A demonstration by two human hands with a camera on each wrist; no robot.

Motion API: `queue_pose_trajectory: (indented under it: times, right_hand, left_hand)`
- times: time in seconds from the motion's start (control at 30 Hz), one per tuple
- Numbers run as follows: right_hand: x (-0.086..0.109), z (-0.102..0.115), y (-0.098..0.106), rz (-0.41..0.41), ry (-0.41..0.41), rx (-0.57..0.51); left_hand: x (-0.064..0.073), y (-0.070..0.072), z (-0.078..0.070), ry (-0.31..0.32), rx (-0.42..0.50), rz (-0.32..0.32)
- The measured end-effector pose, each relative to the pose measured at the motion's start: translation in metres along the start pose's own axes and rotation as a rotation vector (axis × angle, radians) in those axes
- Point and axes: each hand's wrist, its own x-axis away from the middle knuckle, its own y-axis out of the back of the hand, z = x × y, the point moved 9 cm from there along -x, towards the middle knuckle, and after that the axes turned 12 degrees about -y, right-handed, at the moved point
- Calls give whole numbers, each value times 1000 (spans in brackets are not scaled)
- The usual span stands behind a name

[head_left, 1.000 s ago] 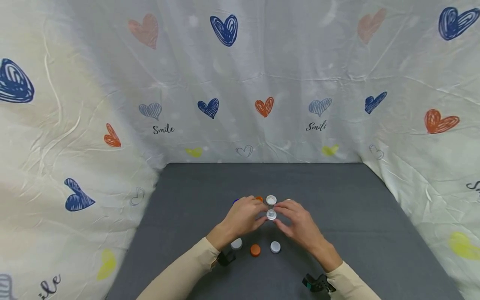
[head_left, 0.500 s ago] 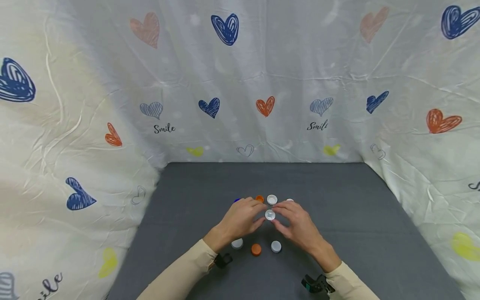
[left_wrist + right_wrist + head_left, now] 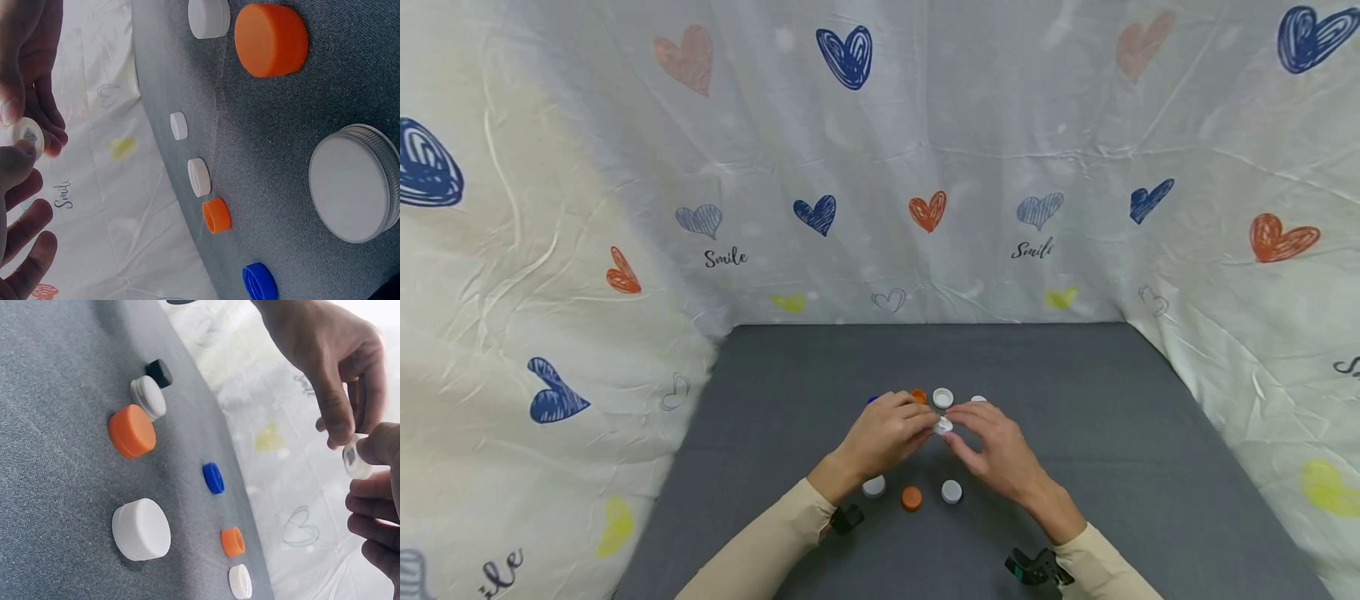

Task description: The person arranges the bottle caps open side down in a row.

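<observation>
Left grip (image 3: 887, 428) and right grip (image 3: 997, 446) both pinch a small round white plastic disc (image 3: 943, 426), tilted directly between them, neither nearer, above the grey bench (image 3: 1075, 375).

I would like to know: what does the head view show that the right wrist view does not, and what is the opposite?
Only the head view: the beige sleeves and a white cap at the right end of the back row.

Only the right wrist view: the open inside of the blue cap, and a dark piece beside the ridged white lid, which I cannot make out from the head.

Both: the left grip and right grip holding a pale disc, plus two orange caps.
</observation>
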Motion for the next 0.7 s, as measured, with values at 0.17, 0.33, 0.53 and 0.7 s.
queue_pose_trajectory:
  times: [0.17,0.33,0.53,0.7]
  right_hand:
    - [-1,-2,2,-18,-3,-10]
    - [-1,0,8,-33,13,-22]
    - [0,4,11,-60,63,-13]
    - [0,7,10,-86,121,-25]
  left_hand:
    - [2,0,4,41,19,-30]
    - [7,-7,13,144,83,-8]
    - [13,-16,24,302,217,46]
    - [18,-26,32,410,426,54]
